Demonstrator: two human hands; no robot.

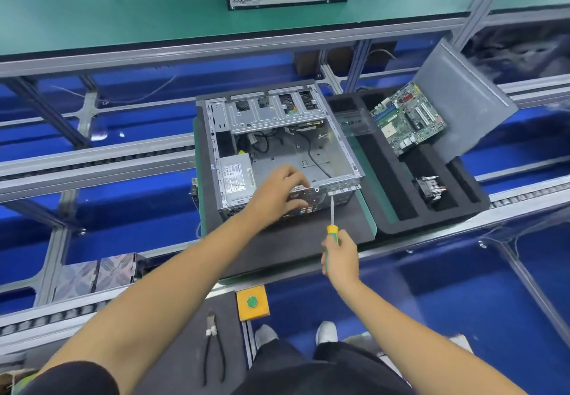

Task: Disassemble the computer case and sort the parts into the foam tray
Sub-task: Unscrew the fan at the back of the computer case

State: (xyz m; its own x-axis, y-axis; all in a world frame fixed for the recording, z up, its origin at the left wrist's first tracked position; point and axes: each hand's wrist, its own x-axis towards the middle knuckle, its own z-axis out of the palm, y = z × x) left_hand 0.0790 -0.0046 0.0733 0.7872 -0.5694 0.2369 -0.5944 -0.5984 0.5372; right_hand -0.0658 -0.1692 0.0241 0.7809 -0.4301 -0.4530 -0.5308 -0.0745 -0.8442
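Pliers: black-handled pliers (213, 352) lie on the dark mat at the near bench edge, well apart from the work, parked within reach.
Power supply: the grey boxed power supply with a white label (237, 178) sits in the near-left corner of the chassis, not yet taken out.
Left hand: the left hand (279, 190) is draped over the near rim of the case, fingers curled onto the metal edge, gripping it, seemingly to hold it steady against the tool's push.
Computer case: the open grey steel computer case (277, 135) lies on its side on a dark mat, opening upward so the inside is reachable; loose black cables lie on its floor.
Screwdriver: the yellow-and-green-handled screwdriver (332, 225) has its tip at the near-right edge of the case, likely on a screw.
Right hand: the right hand (339, 257) is wrapped round the handle, gripping it.
Foam tray: the black slotted foam tray (385, 178) sits just right of the case for short transfers.
Motherboard: the green motherboard (408, 118) leans tilted at the tray's far end.
Cooler: a black finned heatsink fan (430, 189) rests in a slot.
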